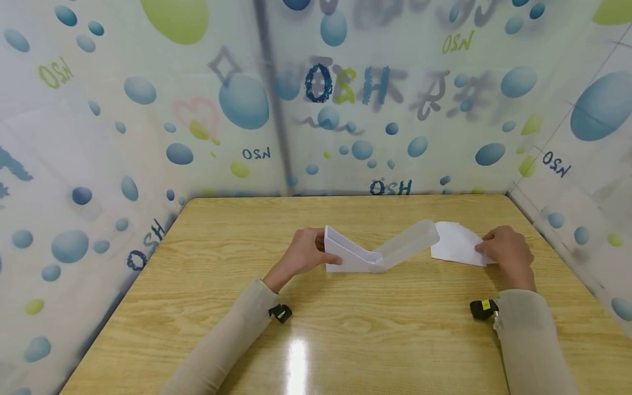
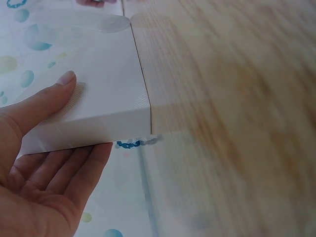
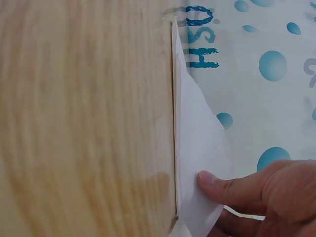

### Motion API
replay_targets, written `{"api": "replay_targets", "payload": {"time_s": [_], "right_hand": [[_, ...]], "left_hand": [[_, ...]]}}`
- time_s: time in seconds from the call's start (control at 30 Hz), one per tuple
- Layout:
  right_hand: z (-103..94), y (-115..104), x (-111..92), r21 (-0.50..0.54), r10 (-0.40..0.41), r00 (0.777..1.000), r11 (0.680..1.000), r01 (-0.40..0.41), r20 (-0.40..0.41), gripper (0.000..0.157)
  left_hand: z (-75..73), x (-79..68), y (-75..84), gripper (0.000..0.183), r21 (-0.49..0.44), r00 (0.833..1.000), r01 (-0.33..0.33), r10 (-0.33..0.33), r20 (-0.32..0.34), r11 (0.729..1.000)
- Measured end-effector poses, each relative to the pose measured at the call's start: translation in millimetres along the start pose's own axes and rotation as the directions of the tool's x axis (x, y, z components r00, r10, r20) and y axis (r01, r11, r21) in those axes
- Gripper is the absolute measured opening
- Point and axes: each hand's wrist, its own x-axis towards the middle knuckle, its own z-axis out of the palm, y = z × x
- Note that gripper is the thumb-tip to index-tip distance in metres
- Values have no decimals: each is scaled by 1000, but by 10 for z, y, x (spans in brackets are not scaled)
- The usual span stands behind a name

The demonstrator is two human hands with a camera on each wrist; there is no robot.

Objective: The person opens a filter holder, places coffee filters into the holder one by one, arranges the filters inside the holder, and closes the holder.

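Observation:
My left hand [image 1: 307, 251] grips the left end of a white box [image 1: 348, 258] that stands on its long side on the table. In the left wrist view the thumb lies on one face of the box [image 2: 111, 84] and the fingers are behind the other. A translucent flap or cover [image 1: 411, 243] slants up and right from the box's right end. Farther right, my right hand [image 1: 508, 255] pinches the edge of a white sheet of paper [image 1: 455, 244]. The right wrist view shows this paper [image 3: 200, 128] upright and folded, its lower edge along the tabletop, thumb in front and fingers behind.
The wooden table [image 1: 345, 334] reaches back to a patterned curtain [image 1: 316, 142] with blue and green spots. Similar panels stand on the left and right. A small black device is strapped at each wrist, and a light reflection lies near the table's front.

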Motion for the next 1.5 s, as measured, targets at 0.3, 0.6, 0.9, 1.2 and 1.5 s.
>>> {"api": "replay_targets", "payload": {"time_s": [0.3,0.6,0.9,1.2,1.5], "right_hand": [[4,9,10,18,21,1000,1000,-21,1,45],[-34,6,5,23,-3,1000,1000,4,-14,43],[-96,30,-4,72,-2,1000,997,1,18,47],[-218,17,-12,116,-11,998,993,4,62,53],[-320,-97,-104,131,-115,993,984,118,-27,48]], "left_hand": [[10,0,-12,38,-7,1000,5,-5,0,1000],[1,1,5,39,-8,1000,1,-1,-6,1000],[4,5,-2,38,-5,1000,-9,9,-6,1000],[-2,-1,5,40,-20,1000,-6,6,-8,1000],[-2,-5,12,40,-23,1000,9,-9,-6,1000]]}}
